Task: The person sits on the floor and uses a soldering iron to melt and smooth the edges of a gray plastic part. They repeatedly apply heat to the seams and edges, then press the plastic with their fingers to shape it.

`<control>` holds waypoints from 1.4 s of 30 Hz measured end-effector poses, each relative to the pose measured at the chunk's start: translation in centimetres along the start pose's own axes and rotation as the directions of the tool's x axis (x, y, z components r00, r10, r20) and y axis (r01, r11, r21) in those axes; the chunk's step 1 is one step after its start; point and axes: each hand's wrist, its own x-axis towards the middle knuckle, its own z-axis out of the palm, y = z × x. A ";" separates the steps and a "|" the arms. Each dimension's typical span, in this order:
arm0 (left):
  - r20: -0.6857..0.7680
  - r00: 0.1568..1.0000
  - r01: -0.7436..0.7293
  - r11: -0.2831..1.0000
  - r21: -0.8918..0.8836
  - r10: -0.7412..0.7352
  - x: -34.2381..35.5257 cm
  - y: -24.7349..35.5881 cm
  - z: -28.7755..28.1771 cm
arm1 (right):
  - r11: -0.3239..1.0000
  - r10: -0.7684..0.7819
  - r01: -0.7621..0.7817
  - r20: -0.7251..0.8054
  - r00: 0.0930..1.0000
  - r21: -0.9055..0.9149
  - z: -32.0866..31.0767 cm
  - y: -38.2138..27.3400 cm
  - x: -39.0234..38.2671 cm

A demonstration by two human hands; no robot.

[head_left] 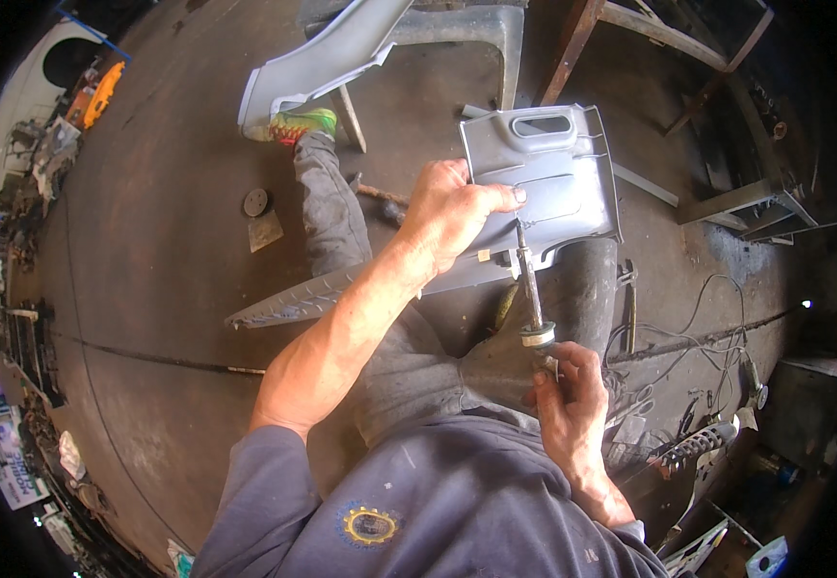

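At frame centre the left hand [452,217] grips a grey plastic trim panel [548,173] over the lap; the right hand [568,385] holds a screwdriver [531,289], tip against the panel's lower edge; work looks mid-way, unfinished.

Daylight, bright and even, from upper left; soft shadows on the floor [168,241]. Strong fisheye bending and black vignette at the rim. Centre sharp, edges smeared.

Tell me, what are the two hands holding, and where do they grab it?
The left hand grips the grey plastic panel by its left edge. The right hand holds a screwdriver by its handle end.
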 end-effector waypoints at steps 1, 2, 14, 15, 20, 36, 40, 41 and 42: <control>-0.002 1.000 -0.002 1.000 0.001 0.002 0.0 0.0 0.1 | 1.000 0.001 -0.001 -0.001 1.000 0.000 0.0 0.0 0.0; -0.004 1.000 -0.004 1.000 0.001 0.004 -0.1 0.2 0.2 | 1.000 0.004 -0.004 0.004 1.000 -0.001 0.0 0.0 0.0; -0.009 0.999 0.053 0.997 0.056 -0.053 -0.4 0.7 0.3 | 0.998 -0.006 0.006 -0.003 1.000 -0.058 -0.1 -0.1 0.2; -0.010 0.998 0.057 0.996 0.061 -0.057 -0.4 0.7 0.3 | 0.998 -0.012 0.011 -0.010 1.000 -0.062 -0.1 -0.1 0.2; -0.015 0.998 0.067 0.996 0.063 -0.066 -0.3 0.6 0.3 | 0.997 -0.024 0.023 -0.008 1.000 -0.070 -0.1 -0.1 0.3; 0.006 0.999 0.048 0.998 0.028 -0.048 -0.4 0.5 0.2 | 0.989 -0.135 0.131 -0.066 0.989 -0.069 -0.9 1.4 -0.9; -0.028 1.000 0.009 1.000 -0.008 -0.009 -0.4 0.5 0.5 | 0.991 -0.100 0.095 -0.046 0.994 -0.092 -0.8 1.4 -0.5; -0.029 1.000 0.005 1.000 0.007 -0.005 -0.3 0.4 0.5 | 0.992 -0.089 0.084 -0.047 0.995 -0.093 -0.7 1.3 -0.4; -0.032 0.999 0.002 1.000 0.021 -0.001 -0.3 0.3 0.4 | 0.993 -0.078 0.074 -0.046 0.996 -0.094 -0.6 1.2 -0.4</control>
